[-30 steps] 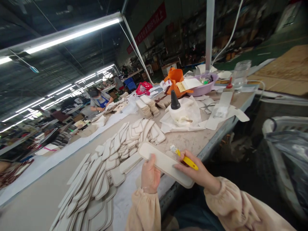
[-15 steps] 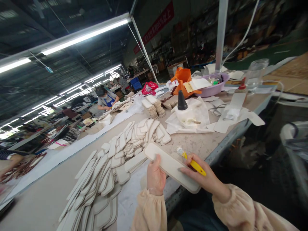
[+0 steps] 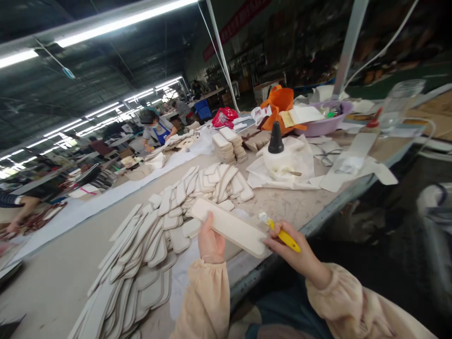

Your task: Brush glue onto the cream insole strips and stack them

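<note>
My left hand [image 3: 211, 240] grips a long off-white panel with rounded corners [image 3: 229, 226], its thumb lying on the upper face. A yellow-handled brush [image 3: 286, 239] is held in my right hand [image 3: 291, 247], white paste on its bristles [image 3: 263, 217]. Fingers of the right hand also reach the panel's near right end; whether they pinch it I cannot tell. Left of the hands, similar panels [image 3: 141, 245] lie fanned in overlapping rows. Beyond the brush stands a white pot with a black cone [image 3: 276, 139] on top, resting on a crumpled white sheet [image 3: 256, 176].
Behind the fan stand short panel stacks [image 3: 229, 146]. An orange bag [image 3: 280, 106], a purple basin [image 3: 328, 123] and a clear jar [image 3: 402, 103] occupy the far right. The table edge [image 3: 318, 221] runs diagonally at my right. Co-workers, one in a blue apron [image 3: 162, 134], work at the left.
The panel and my left hand have shifted left and slightly up, away from the brush. My right hand keeps the brush, its fingers now nearer the panel's end. The camera view has turned slightly.
</note>
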Available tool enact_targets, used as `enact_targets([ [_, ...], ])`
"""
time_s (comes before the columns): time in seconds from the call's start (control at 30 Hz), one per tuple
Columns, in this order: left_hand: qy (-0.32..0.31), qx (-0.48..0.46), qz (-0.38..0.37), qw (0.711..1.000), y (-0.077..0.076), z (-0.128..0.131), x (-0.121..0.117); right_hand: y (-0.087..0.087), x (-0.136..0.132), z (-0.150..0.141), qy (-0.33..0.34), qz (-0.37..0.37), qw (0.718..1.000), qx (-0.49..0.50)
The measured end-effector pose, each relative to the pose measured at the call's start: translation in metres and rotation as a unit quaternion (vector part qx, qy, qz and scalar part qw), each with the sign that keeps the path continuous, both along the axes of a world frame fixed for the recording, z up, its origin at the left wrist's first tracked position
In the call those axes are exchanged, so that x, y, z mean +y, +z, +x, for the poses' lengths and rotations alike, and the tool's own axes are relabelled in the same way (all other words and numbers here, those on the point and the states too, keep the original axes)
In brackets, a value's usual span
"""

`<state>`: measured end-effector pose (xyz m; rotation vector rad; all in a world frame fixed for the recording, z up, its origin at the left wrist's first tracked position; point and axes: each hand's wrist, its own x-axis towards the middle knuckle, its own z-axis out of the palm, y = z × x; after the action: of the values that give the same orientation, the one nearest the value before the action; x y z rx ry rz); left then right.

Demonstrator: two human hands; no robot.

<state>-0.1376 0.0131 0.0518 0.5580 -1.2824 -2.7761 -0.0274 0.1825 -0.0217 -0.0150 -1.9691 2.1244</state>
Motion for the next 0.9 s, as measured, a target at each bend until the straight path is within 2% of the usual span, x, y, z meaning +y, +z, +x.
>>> enact_targets([
  [0.23, 0.009, -0.027, 0.018, 0.999, -0.007, -0.003, -0.002, -0.004, -0.010, -0.001, -0.020, 0.017, 1.000, -0.005],
  [0.57, 0.008, -0.048, 0.041, 0.998, -0.019, -0.009, -0.010, -0.027, -0.013, -0.003, -0.009, 0.110, 0.994, -0.008],
  [0.8, 0.004, -0.056, 0.055, 0.997, -0.020, -0.016, -0.015, -0.021, -0.018, -0.008, -0.011, 0.123, 0.992, -0.009],
  [0.9, -0.009, -0.050, 0.058, 0.997, -0.020, -0.015, -0.017, -0.024, -0.021, -0.009, -0.004, 0.143, 0.990, 0.010],
])
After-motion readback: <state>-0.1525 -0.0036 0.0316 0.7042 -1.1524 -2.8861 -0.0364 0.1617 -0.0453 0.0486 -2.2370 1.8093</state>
